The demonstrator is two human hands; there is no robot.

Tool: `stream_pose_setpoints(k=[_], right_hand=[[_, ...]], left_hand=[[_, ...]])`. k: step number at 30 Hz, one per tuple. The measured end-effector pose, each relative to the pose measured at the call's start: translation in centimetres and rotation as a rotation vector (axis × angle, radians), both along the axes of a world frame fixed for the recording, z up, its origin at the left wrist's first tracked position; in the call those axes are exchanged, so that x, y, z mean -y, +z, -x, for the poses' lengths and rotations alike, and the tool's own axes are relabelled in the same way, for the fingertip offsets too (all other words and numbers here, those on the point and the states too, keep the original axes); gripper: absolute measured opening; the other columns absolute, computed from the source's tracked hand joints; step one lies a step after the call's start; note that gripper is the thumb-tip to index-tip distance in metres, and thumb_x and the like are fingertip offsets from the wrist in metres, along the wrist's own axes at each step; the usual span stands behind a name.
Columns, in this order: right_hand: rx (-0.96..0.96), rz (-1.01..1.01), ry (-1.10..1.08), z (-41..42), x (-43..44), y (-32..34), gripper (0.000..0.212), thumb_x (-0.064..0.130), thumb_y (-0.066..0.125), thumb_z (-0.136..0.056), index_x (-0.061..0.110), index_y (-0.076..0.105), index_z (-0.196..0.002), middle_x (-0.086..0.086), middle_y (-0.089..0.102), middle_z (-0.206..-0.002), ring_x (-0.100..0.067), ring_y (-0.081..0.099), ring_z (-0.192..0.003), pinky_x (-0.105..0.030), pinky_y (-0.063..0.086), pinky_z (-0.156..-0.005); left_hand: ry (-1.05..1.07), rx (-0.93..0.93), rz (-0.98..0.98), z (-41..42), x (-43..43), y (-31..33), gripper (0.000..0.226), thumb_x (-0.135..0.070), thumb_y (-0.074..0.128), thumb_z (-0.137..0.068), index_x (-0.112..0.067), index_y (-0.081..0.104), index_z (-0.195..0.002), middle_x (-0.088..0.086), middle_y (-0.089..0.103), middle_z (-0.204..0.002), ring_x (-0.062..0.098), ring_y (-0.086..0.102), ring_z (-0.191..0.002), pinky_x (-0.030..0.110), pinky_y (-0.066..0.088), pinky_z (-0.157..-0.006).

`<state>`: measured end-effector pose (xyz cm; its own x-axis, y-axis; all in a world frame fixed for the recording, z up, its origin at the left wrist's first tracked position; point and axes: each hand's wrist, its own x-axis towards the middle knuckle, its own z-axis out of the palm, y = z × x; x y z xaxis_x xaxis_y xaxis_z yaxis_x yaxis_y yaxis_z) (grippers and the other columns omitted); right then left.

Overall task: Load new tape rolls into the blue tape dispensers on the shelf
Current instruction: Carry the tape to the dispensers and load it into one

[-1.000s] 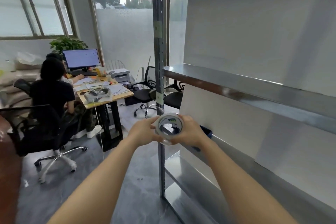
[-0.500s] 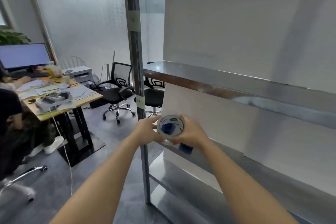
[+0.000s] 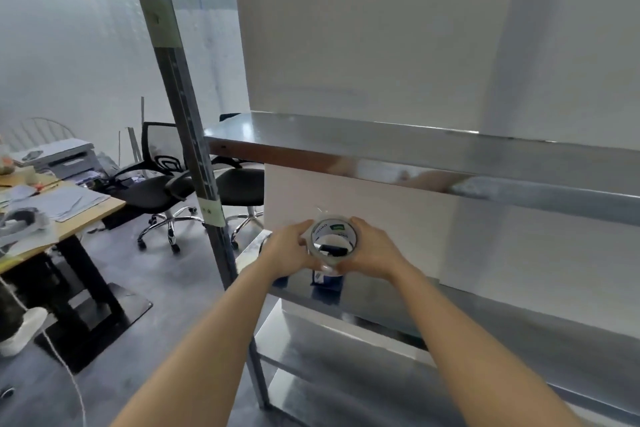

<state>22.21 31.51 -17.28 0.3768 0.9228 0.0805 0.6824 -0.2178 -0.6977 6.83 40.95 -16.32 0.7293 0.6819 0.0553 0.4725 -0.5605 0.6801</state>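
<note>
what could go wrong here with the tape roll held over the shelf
1. The blue tape dispenser is mostly hidden under the clear tape roll with the green label and seems to stand near the front edge of the shiny steel shelf. Lowering the roll blind might nudge it off.
2. The left hand and right hand grip the roll only by its sides, so it could slip.

Head view, seemingly facing down-forward, close.
</note>
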Motion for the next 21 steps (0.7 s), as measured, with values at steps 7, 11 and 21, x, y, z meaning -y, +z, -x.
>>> stream_pose_setpoints(k=[7, 11, 21], right_hand=[[-0.045, 0.06, -0.24, -0.8, -1.4, -3.0, 0.08, 0.035, 0.083, -0.05, 0.026, 0.052, -0.123, 0.011, 0.061, -0.112, -0.012, 0.059, -0.101, -0.02, 0.041, -0.079], [-0.053, 0.101, -0.402, -1.1, -2.0, -4.9, 0.092, 0.031, 0.086, -0.051, 0.015, 0.044, -0.132, 0.003, 0.06, -0.121, -0.018, 0.059, -0.109, -0.021, 0.041, -0.08], [-0.039, 0.153, -0.549, -3.3, -3.3, -10.8, 0.071, 0.024, 0.084, -0.058, 0.013, 0.049, -0.119, 0.003, 0.061, -0.109, -0.016, 0.061, -0.097, -0.029, 0.051, -0.079]], left_hand=[[-0.241, 0.023, 0.064, -3.9, -4.9, -3.2, 0.065, -0.025, 0.086, -0.057, -0.026, 0.061, -0.117, -0.003, 0.071, -0.109, 0.017, 0.064, -0.1, 0.029, 0.051, -0.085], [-0.344, 0.034, 0.094, -5.9, -6.9, -5.7, 0.065, -0.03, 0.086, -0.057, -0.024, 0.062, -0.118, -0.005, 0.07, -0.11, 0.014, 0.063, -0.102, 0.027, 0.05, -0.087], [-0.437, -0.154, 0.047, -10.9, -9.0, -11.7, 0.046, -0.036, 0.077, -0.061, -0.022, 0.061, -0.102, -0.005, 0.069, -0.092, 0.019, 0.061, -0.09, 0.029, 0.051, -0.073]])
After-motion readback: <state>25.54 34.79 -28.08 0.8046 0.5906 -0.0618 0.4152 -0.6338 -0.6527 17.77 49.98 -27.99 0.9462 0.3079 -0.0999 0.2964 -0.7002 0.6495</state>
